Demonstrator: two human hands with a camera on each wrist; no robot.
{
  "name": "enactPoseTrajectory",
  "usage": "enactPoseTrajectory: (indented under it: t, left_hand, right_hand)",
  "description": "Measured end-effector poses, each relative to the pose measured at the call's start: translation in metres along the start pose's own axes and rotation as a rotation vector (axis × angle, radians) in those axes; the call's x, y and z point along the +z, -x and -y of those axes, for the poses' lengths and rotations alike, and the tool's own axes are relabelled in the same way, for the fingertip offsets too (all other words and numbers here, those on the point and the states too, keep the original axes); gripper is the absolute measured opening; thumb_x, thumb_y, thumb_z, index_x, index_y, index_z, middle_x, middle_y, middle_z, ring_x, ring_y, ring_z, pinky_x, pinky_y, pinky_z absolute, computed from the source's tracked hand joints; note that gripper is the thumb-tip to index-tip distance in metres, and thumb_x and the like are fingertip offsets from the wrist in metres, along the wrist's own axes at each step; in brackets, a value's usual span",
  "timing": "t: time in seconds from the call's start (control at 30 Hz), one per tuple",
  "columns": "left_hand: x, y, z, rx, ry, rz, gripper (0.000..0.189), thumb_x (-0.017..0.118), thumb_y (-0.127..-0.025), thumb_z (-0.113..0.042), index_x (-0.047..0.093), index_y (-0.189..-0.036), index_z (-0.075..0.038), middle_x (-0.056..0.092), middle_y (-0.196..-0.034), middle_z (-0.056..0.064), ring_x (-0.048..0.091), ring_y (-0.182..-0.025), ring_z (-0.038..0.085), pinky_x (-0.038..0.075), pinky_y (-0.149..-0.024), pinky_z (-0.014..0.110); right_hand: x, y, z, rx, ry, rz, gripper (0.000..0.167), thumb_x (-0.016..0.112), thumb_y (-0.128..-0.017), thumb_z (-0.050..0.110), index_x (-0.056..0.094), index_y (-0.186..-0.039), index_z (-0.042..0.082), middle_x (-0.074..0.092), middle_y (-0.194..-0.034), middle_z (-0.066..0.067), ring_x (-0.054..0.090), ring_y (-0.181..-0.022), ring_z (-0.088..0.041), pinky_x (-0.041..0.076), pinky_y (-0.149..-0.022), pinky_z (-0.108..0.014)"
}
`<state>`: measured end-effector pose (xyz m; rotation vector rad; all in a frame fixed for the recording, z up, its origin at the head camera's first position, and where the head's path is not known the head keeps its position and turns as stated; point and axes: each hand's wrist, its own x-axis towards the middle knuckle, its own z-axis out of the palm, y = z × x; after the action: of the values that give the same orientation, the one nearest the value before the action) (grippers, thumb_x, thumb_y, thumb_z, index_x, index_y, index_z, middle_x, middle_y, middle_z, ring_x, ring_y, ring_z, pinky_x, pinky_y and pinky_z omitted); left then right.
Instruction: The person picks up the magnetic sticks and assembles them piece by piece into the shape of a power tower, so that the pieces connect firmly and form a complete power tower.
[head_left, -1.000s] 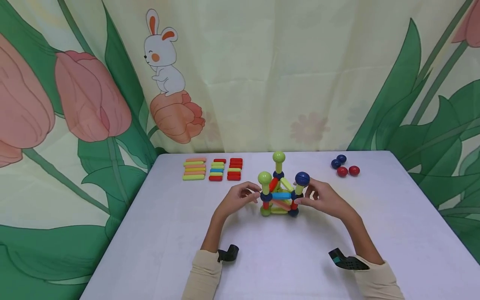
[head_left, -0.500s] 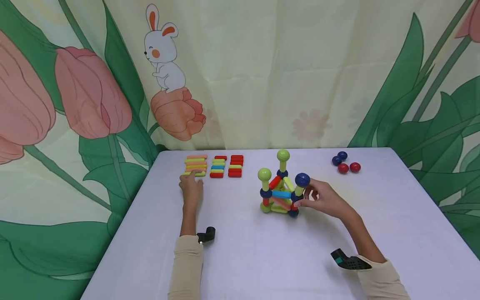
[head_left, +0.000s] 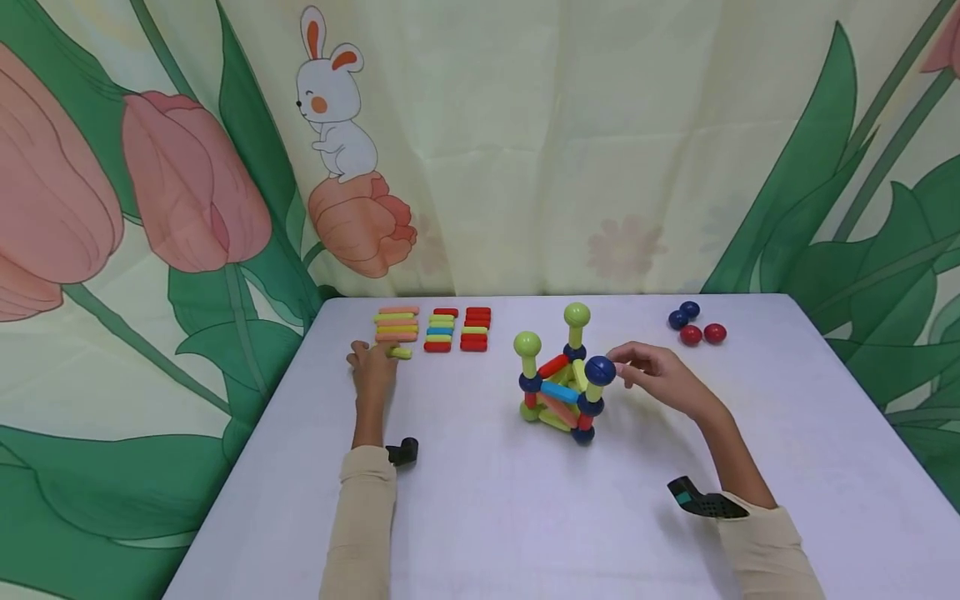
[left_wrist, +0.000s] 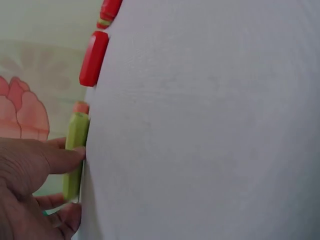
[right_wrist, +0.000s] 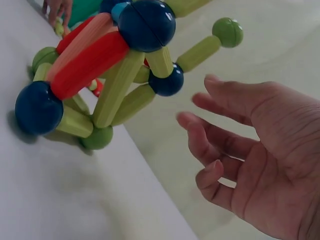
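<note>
At the left rows, my left hand pinches a yellow-green toy rod between thumb and fingers. The left wrist view shows this rod lying across the fingers, close to the table. A building-toy structure of rods and balls stands mid-table, with rods rising from its upper corners and a ball on each. My right hand hovers just right of its dark blue top ball. In the right wrist view, the fingers of that hand are loosely bent and hold nothing, apart from the structure.
Rows of coloured rods lie at the back left, with a mostly red row beside them. Dark blue balls and red balls rest at the back right. A printed curtain hangs behind the table.
My left hand has left the structure, reached left to the rows and drawn out the yellow-green rod. The right hand has let go of the structure, which stands slightly turned.
</note>
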<state>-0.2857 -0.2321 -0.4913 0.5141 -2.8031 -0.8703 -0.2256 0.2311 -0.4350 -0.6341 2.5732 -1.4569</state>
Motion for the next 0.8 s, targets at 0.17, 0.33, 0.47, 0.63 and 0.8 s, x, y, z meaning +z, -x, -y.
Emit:
enactPoseTrajectory:
  t: [0.17, 0.33, 0.47, 0.63, 0.8]
  left_hand:
    - [-0.006, 0.006, 0.001, 0.009, -0.057, -0.023, 0.028, 0.070, -0.089, -0.012, 0.069, -0.117, -0.008, 0.048, -0.122, 0.026, 0.046, -0.113, 0.041, 0.049, -0.083, 0.049]
    - [-0.015, 0.017, -0.009, 0.012, -0.093, 0.046, 0.027, 0.071, -0.087, -0.010, 0.068, -0.114, -0.004, 0.059, -0.112, 0.022, 0.057, -0.104, 0.038, 0.053, -0.079, 0.050]
    - [-0.010, 0.026, -0.024, 0.024, 0.047, 0.043, 0.026, 0.068, -0.090, -0.014, 0.068, -0.115, -0.005, 0.064, -0.105, 0.017, 0.060, -0.095, 0.030, 0.052, -0.072, 0.040]
    - [0.003, 0.048, -0.068, 0.196, 0.403, 0.077, 0.031, 0.072, -0.089, -0.025, 0.068, -0.114, -0.007, 0.070, -0.098, 0.014, 0.066, -0.089, 0.025, 0.054, -0.072, 0.031]
    - [0.012, 0.068, -0.118, 0.262, 0.766, 0.291, 0.040, 0.073, -0.088, -0.034, 0.066, -0.118, -0.008, 0.069, -0.105, 0.012, 0.067, -0.092, 0.018, 0.056, -0.080, 0.026]
  right_hand:
    - [0.006, -0.012, 0.007, 0.005, 0.036, -0.060, 0.039, 0.058, -0.099, 0.022, 0.053, -0.134, 0.006, 0.059, -0.131, -0.019, 0.064, -0.083, -0.020, 0.054, -0.075, -0.022]
    - [0.011, -0.023, 0.012, -0.012, 0.026, -0.114, 0.049, 0.060, -0.097, 0.031, 0.048, -0.141, 0.011, 0.052, -0.140, -0.018, 0.058, -0.070, -0.017, 0.052, -0.066, -0.020]
    - [0.015, -0.027, 0.017, -0.015, 0.020, -0.141, 0.049, 0.063, -0.096, 0.032, 0.051, -0.138, 0.011, 0.057, -0.134, -0.017, 0.051, -0.066, -0.019, 0.047, -0.059, -0.021]
    - [0.019, -0.031, 0.025, -0.011, -0.018, -0.160, 0.048, 0.065, -0.094, 0.030, 0.052, -0.137, 0.011, 0.059, -0.129, -0.016, 0.050, -0.065, -0.015, 0.046, -0.059, -0.018]
    - [0.021, -0.035, 0.031, -0.036, -0.086, -0.186, 0.052, 0.065, -0.095, 0.024, 0.046, -0.142, 0.013, 0.054, -0.134, -0.019, 0.055, -0.064, -0.013, 0.050, -0.065, -0.015]
